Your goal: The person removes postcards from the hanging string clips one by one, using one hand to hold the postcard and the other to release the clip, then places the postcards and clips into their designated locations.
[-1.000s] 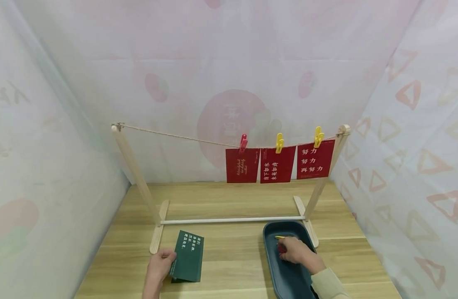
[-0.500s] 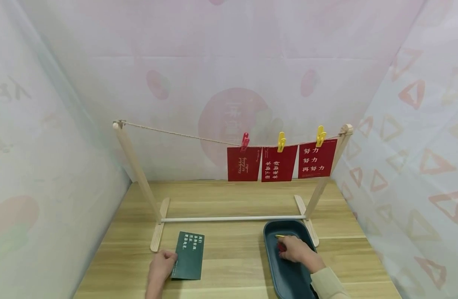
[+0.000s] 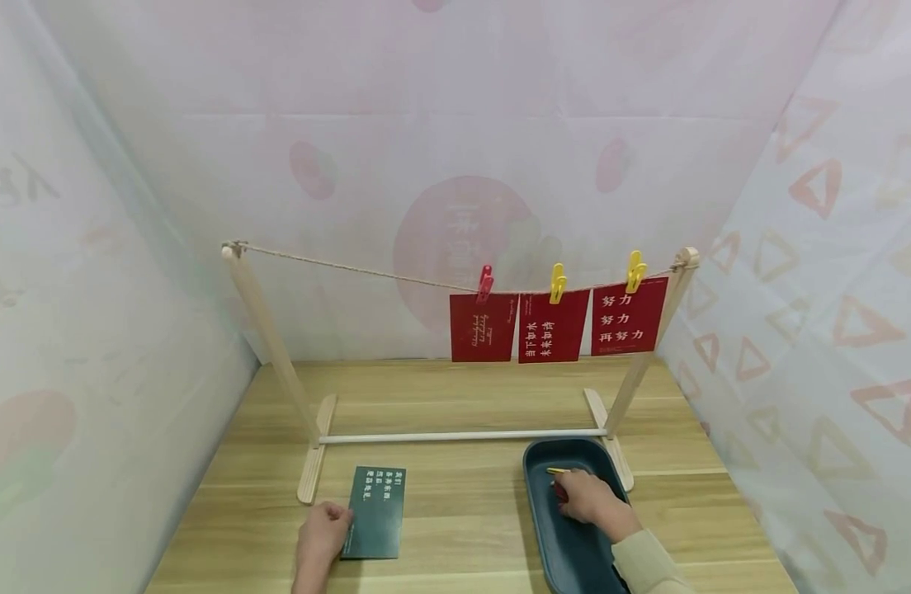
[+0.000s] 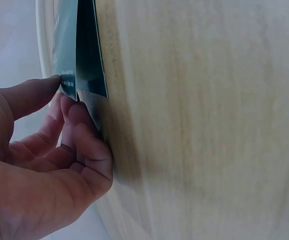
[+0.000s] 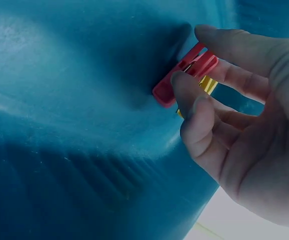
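Note:
My left hand (image 3: 323,538) pinches the lower left edge of a dark green card (image 3: 376,513) with white writing. Seen from the left wrist, the thumb lies on the green card (image 4: 67,55), and a second dark green layer shows beneath it; whether that is a fold or another card I cannot tell. Inside the dark blue tray (image 3: 555,536), my right hand (image 3: 585,497) holds a red clothespin (image 5: 184,75) between thumb and fingers. A yellow clothespin (image 5: 208,85) lies just behind it, partly covered by the fingers.
A wooden stand with a left post (image 3: 266,330) and a right post (image 3: 644,363) carries a string (image 3: 351,269). Three red cards hang there, the middle red card (image 3: 552,330) among them, under one red and two yellow clothespins. A white bar (image 3: 455,436) joins the feet.
The green card's near edge has come down, so the card looks flatter, and my left hand has shifted slightly nearer. My right hand stays in the tray at almost the same spot.

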The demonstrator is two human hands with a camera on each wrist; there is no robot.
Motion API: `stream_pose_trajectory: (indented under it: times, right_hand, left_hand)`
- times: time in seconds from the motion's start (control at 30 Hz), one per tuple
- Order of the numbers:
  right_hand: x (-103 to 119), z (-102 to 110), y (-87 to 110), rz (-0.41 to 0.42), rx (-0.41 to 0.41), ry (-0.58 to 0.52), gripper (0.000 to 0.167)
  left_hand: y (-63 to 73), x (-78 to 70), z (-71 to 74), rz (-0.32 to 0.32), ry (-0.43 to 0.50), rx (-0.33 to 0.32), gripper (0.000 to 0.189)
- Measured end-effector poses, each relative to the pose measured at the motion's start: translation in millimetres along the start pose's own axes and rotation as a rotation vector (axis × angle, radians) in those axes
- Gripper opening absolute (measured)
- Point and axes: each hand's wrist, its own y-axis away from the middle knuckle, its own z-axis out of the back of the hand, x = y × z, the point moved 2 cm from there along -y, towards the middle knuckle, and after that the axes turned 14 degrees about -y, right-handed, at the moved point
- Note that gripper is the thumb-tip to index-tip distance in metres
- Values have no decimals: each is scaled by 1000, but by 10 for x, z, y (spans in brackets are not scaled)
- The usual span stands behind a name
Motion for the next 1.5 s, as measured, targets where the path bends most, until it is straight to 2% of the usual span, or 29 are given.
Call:
stream_pose_trajectory:
  times: [0.27, 0.53, 0.7, 0.87, 1.0, 1.23, 1.4, 1.5]
  right_hand:
    - [-18, -10, 9, -5, -21, 11, 19]
    - [2, 20, 43, 3, -32, 27, 22]
    - [44, 99, 68, 13, -45, 24, 21]
    - [134, 234, 90, 34, -46, -45, 21]
    - [202, 361, 101, 97, -70, -66, 19]
    - [295, 679, 60, 252, -246, -85, 11]
    - [382, 878, 19, 308, -397, -112, 6]
    - [442, 967, 13, 380, -501, -133, 4]
  left_hand:
    - [23, -6, -6, 64, -13, 34, 22]
    - [12, 35, -34, 85, -26, 30, 22]
    - [15, 32, -15, 80, -33, 27, 24]
    - [36, 41, 22, 54, -29, 9, 24]
    - [44, 47, 48, 49, -25, -9, 26]
    - [31, -11, 110, 64, 54, -57, 28]
    - [37, -101, 157, -12, 139, -167, 28]
    - [58, -183, 162, -34, 211, -214, 27]
